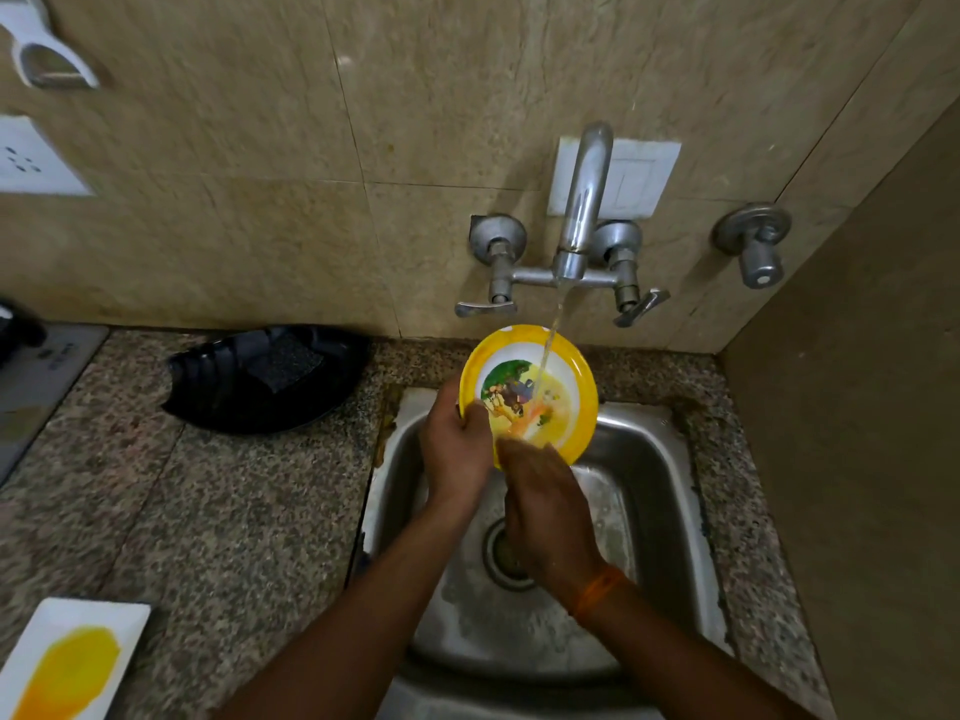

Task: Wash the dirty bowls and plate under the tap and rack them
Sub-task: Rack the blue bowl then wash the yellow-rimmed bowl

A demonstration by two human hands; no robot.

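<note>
A: Plate (550, 387) was tilted over the sink (649, 459), tap (584, 200) water hitting it.

B: Yep, left hand (457, 444) fingers curled round its rim; right hand (545, 506) lay flat, loose, on the lower edge.

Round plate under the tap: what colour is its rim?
Yellow rim on the round plate, cartoon picture in its centre; head view.

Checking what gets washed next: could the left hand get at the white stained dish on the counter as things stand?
Probably not yet. The left hand is gripping the yellow plate under the tap. The white dish lies on the counter to the left with nothing blocking it, so once freed it likely could.
</note>
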